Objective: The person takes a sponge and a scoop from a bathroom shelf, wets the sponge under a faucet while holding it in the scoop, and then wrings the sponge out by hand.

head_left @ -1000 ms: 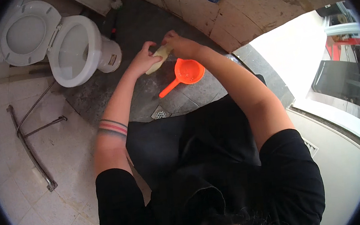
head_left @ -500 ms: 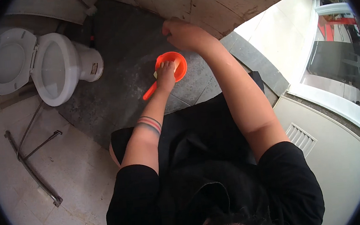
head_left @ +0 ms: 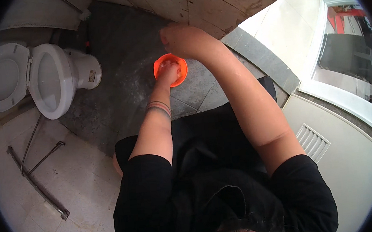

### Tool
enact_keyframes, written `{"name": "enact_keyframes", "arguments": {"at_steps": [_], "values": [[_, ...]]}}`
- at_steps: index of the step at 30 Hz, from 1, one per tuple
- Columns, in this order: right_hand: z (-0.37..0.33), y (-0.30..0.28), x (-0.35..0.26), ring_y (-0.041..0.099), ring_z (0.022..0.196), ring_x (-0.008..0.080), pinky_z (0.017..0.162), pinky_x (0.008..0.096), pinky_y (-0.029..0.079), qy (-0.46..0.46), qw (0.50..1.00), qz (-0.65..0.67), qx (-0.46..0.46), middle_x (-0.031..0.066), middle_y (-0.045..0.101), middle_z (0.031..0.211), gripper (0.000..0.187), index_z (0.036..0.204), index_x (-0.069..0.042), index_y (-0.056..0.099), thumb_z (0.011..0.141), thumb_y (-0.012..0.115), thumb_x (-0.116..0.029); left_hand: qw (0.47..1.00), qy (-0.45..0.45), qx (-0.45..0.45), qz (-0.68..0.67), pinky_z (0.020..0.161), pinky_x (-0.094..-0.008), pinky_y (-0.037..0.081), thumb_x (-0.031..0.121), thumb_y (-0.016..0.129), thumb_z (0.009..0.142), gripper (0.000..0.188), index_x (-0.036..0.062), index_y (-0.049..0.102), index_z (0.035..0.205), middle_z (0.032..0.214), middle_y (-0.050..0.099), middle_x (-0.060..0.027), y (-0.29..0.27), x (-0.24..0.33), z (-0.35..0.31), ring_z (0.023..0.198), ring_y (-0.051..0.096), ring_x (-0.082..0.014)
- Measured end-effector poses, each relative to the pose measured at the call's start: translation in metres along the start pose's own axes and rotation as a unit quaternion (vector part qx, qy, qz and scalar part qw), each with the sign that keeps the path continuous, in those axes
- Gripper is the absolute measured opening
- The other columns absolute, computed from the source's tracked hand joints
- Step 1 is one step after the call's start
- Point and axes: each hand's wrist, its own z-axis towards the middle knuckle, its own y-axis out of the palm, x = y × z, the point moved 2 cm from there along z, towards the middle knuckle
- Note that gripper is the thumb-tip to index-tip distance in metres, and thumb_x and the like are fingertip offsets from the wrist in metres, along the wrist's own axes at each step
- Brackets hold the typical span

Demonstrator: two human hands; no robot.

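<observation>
An orange dipper (head_left: 184,77) stands on the dark grey floor tiles in front of me. My left hand (head_left: 170,73) reaches down inside it with curled fingers. A pale yellowish patch shows beside those fingers, too small and blurred to name. The dipper's handle is out of sight under my left forearm. Beyond the dipper's rim, close to the low tiled wall, my right hand (head_left: 178,40) hangs bent at the wrist. Its fingers are curled in, and whatever they hold, if anything, is hidden.
A white toilet (head_left: 51,81) with its lid raised is on the left. Below it, a metal grab bar (head_left: 37,184) is fixed to the tiled wall. A stained tiled ledge (head_left: 212,7) runs along the far side. A pale vented door (head_left: 329,139) is at right.
My left hand has gone deeper into the dipper, and the dipper's handle has passed out of sight. My right hand has come slightly lower and nearer the dipper. The whole view has shifted a little.
</observation>
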Motion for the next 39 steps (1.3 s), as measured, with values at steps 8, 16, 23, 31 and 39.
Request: {"name": "enact_keyframes", "arguments": {"at_steps": [8, 16, 23, 31, 39], "values": [[0.007, 0.010, 0.023, 0.069, 0.116, 0.0367, 0.096, 0.0490, 0.056, 0.026, 0.999, -0.038, -0.021, 0.0159, 0.070, 0.126, 0.029, 0.121, -0.008, 0.068, 0.095, 0.067, -0.019, 0.967, -0.044, -0.238, 0.080, 0.098, -0.0512, 0.058, 0.018, 0.059, 0.101, 0.039, 0.0180, 0.064, 0.140, 0.130, 0.072, -0.0124, -0.025, 0.026, 0.009, 0.116, 0.072, -0.0372], [0.009, 0.004, 0.010, 0.069, 0.119, 0.0364, 0.098, 0.0479, 0.056, 0.018, 1.000, -0.006, 0.011, 0.0167, 0.070, 0.129, 0.032, 0.124, -0.007, 0.066, 0.095, 0.066, -0.019, 0.982, -0.046, -0.180, 0.035, 0.109, -0.0496, 0.052, 0.018, 0.059, 0.099, 0.029, 0.0154, 0.078, 0.121, 0.134, 0.071, -0.0154, -0.037, 0.020, -0.011, 0.125, 0.066, -0.0385], [0.011, 0.003, 0.005, 0.070, 0.115, 0.0371, 0.096, 0.0488, 0.057, 0.024, 0.999, -0.013, -0.029, 0.0178, 0.073, 0.123, 0.031, 0.122, -0.005, 0.067, 0.096, 0.067, -0.021, 0.966, -0.066, -0.159, 0.195, 0.106, -0.0492, 0.053, 0.015, 0.059, 0.098, 0.031, 0.0095, 0.073, 0.125, 0.121, 0.073, -0.0157, -0.003, 0.013, 0.011, 0.119, 0.068, -0.0361], [0.007, -0.004, 0.008, 0.070, 0.115, 0.0381, 0.096, 0.0496, 0.057, 0.037, 0.999, -0.021, -0.034, 0.0186, 0.073, 0.123, 0.030, 0.121, -0.004, 0.067, 0.099, 0.067, -0.024, 0.877, -0.351, -0.079, -0.320, 0.112, -0.0508, 0.046, 0.029, 0.058, 0.103, 0.044, 0.0086, 0.063, 0.141, 0.146, 0.064, -0.0199, -0.007, 0.036, 0.007, 0.140, 0.057, -0.0358], [0.003, -0.005, 0.000, 0.070, 0.115, 0.0379, 0.096, 0.0498, 0.056, 0.044, 0.997, -0.004, -0.056, 0.0184, 0.074, 0.122, 0.032, 0.123, -0.004, 0.067, 0.100, 0.067, -0.026, 0.966, -0.258, 0.001, -0.017, 0.112, -0.0491, 0.046, 0.034, 0.060, 0.099, 0.050, -0.0016, 0.065, 0.133, 0.134, 0.070, -0.0223, -0.001, 0.047, 0.009, 0.132, 0.061, -0.0386]]}}
